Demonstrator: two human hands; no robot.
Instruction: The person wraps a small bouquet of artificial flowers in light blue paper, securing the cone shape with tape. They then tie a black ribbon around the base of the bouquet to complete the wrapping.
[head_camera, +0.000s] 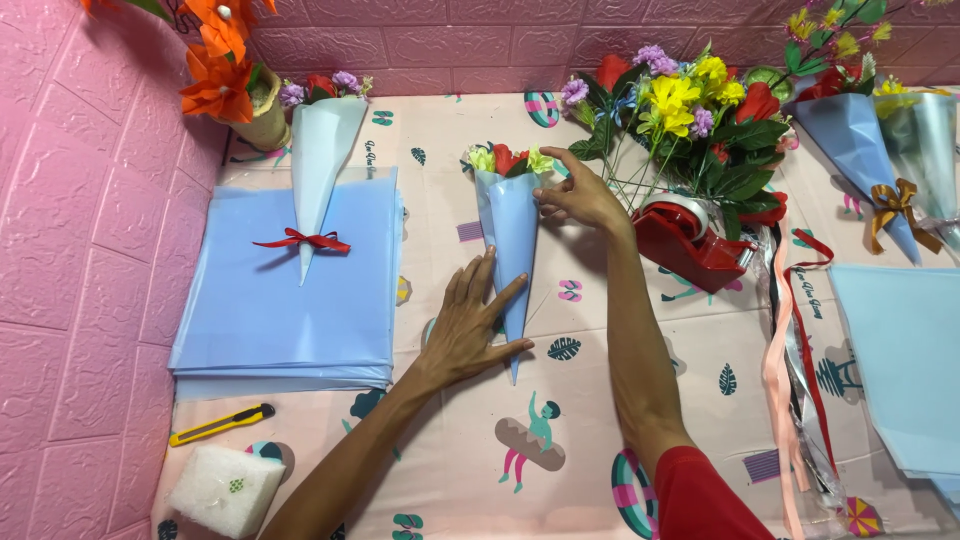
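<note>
**Two hands on a blue paper cone of flowers**

A small bouquet cone (508, 235) lies near the middle of the counter (600, 420), which is covered with a pale pink cloth printed with leaves, rings and little figures. The cone is light blue paper, rolled tight, wide at the far end and tapering to a sharp tip that points toward the person. A red bloom, yellow-green blooms and some dark leaves show out of its open mouth. The paper looks smooth, with one long seam edge running down its length.

The left hand (468, 330) lies flat on the counter at the cone's lower half, fingers spread and pressing on the paper's left edge; its grip is apart, not closed round anything. The right hand (580, 195) is at the cone's upper right rim, fingertips pinched on the paper edge just below the flowers.

To the left, a stack of blue paper sheets (280, 300) carries a finished cone (322, 170) tied with a red ribbon bow. A yellow utility knife (222, 424) and a white foam block (225, 490) lie near the front left corner. Right of the hands stand a red tape dispenser (690, 240), a heap of loose artificial flowers (690, 120), hanging ribbons (795, 380) and more wrapped cones (860, 150).
</note>
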